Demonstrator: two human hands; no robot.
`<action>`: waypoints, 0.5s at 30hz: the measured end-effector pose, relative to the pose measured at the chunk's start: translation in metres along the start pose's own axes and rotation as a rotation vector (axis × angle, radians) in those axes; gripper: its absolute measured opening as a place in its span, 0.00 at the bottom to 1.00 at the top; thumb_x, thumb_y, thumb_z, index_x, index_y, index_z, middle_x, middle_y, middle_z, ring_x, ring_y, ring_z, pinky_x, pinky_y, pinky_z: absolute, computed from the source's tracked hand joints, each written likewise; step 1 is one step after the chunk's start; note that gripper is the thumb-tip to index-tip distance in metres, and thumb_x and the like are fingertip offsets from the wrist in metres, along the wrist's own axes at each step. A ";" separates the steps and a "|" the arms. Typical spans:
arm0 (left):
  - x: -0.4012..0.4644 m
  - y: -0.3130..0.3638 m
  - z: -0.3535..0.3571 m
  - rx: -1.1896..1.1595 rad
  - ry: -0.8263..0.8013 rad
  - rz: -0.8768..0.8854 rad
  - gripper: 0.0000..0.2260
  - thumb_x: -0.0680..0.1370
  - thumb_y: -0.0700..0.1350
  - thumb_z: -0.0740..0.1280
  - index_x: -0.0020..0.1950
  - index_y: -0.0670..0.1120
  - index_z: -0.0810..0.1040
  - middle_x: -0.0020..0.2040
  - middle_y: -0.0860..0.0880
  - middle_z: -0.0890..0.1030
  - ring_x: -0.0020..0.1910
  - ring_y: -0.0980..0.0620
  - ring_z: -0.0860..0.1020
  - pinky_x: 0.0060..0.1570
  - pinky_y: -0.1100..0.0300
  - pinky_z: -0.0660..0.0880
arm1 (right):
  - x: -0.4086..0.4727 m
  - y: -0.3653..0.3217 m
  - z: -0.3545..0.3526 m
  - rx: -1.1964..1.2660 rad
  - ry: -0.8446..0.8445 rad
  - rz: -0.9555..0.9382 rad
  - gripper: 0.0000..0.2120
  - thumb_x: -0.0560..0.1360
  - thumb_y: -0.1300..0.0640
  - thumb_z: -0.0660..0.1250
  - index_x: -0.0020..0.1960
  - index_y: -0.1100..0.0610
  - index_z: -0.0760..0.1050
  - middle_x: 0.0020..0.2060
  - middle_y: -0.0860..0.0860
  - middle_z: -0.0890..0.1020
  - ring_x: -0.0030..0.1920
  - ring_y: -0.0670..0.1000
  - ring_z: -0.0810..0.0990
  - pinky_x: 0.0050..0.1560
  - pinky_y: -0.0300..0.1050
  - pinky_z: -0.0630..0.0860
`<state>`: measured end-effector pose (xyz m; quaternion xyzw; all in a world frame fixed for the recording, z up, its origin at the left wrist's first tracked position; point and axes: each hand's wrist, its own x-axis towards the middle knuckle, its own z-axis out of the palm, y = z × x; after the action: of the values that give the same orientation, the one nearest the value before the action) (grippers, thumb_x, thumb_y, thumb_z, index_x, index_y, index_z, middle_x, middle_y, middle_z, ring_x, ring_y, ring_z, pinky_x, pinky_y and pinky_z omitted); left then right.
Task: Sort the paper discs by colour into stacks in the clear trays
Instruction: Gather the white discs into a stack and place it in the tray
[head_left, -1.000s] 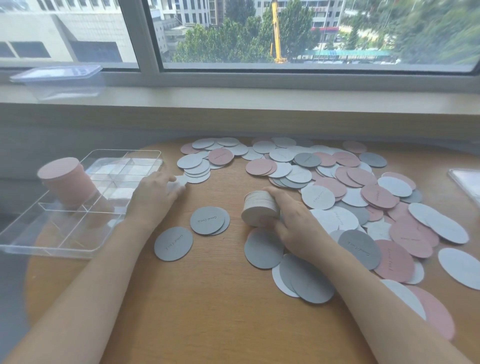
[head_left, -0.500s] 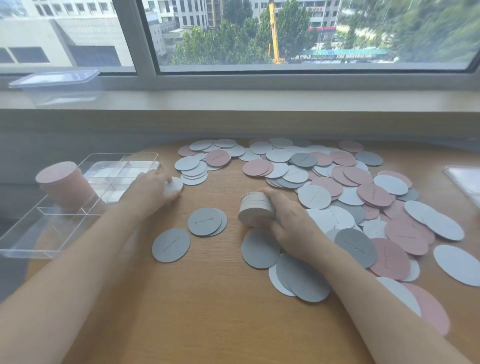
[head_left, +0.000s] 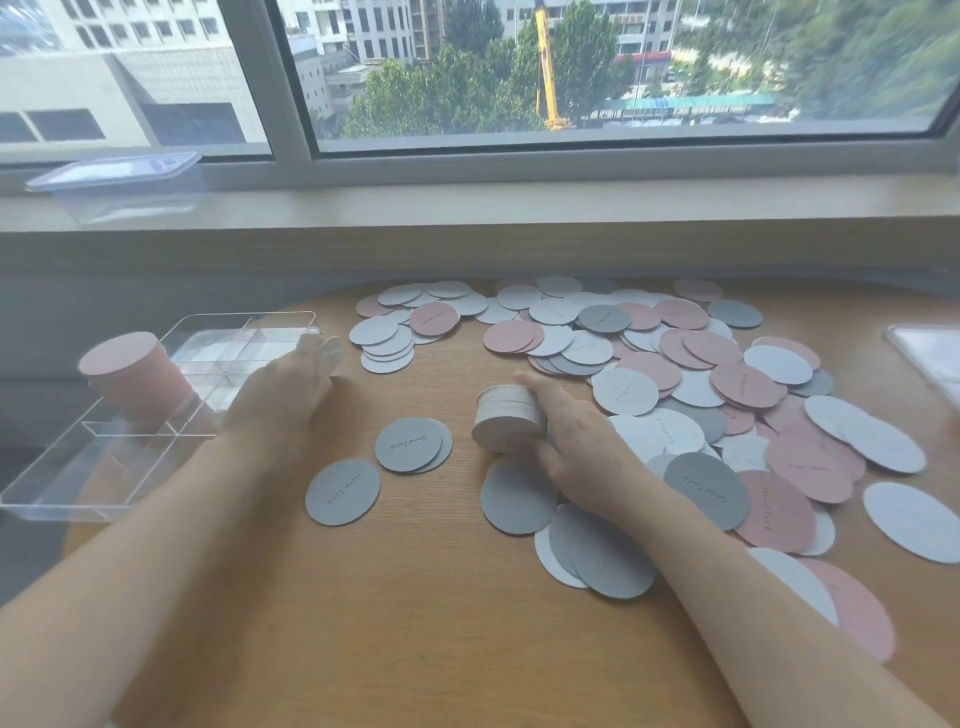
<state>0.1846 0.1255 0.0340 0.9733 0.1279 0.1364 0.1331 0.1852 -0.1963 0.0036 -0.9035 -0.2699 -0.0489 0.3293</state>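
Observation:
A clear divided tray lies at the left table edge, with a tall stack of pink discs in one compartment. My left hand reaches to the tray's near right corner and holds a single white disc at its fingertips. My right hand grips a thick stack of white discs, tilted on its side on the table. A wide heap of loose pink, white and grey discs covers the table's right and back.
Two overlapping grey discs and one single grey disc lie between my arms. A clear lidded box stands on the window sill. Another clear tray shows at the right edge.
My left hand has slid a little up and left toward the tray, taking the white disc with it. My right hand keeps the white stack in place.

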 end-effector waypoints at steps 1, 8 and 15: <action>-0.004 0.001 -0.003 -0.082 0.057 0.026 0.11 0.84 0.47 0.56 0.62 0.42 0.70 0.39 0.40 0.77 0.42 0.36 0.75 0.42 0.47 0.69 | 0.000 0.000 0.000 0.001 0.000 0.002 0.30 0.78 0.55 0.67 0.76 0.50 0.60 0.71 0.48 0.72 0.66 0.57 0.72 0.68 0.55 0.67; -0.028 0.065 -0.005 -0.510 -0.072 0.264 0.07 0.76 0.44 0.58 0.52 0.46 0.72 0.37 0.42 0.74 0.35 0.48 0.71 0.36 0.52 0.68 | 0.000 0.000 -0.002 -0.020 -0.011 0.020 0.36 0.77 0.57 0.66 0.79 0.46 0.52 0.73 0.49 0.69 0.66 0.60 0.71 0.67 0.55 0.67; -0.039 0.105 0.019 -0.832 -0.170 0.284 0.14 0.78 0.35 0.62 0.46 0.56 0.75 0.38 0.61 0.77 0.39 0.58 0.75 0.41 0.67 0.72 | -0.001 0.004 -0.002 0.034 -0.012 0.010 0.37 0.78 0.55 0.67 0.79 0.43 0.49 0.75 0.46 0.67 0.70 0.57 0.68 0.69 0.51 0.65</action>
<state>0.1763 0.0128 0.0384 0.8526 -0.0844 0.1125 0.5032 0.1863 -0.2005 0.0031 -0.8994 -0.2681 -0.0375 0.3432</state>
